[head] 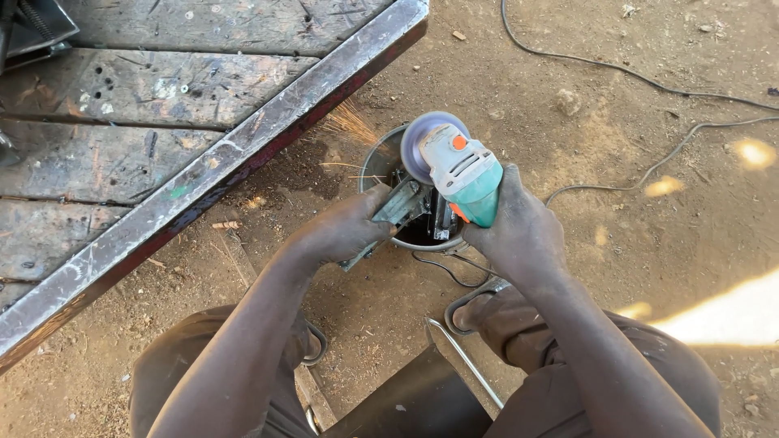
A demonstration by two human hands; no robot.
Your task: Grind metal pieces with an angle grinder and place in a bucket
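My right hand (519, 231) grips the body of a teal and grey angle grinder (464, 172). Its round disc (422, 142) spins at the rim of a dark metal pot (375, 162) on the dirt, and orange sparks (350, 126) fly off to the upper left. With my left hand (345, 229) I hold a flat grey metal piece (396, 209) across the pot's rim, right below the disc. More dark metal parts lie inside the pot, partly hidden by the grinder.
A worn wooden platform with a steel edge bar (219, 162) runs diagonally at the left. Black cables (641, 77) trail over the dirt at the right. My knees and sandalled feet frame a dark metal sheet and thin rod (462, 357) below.
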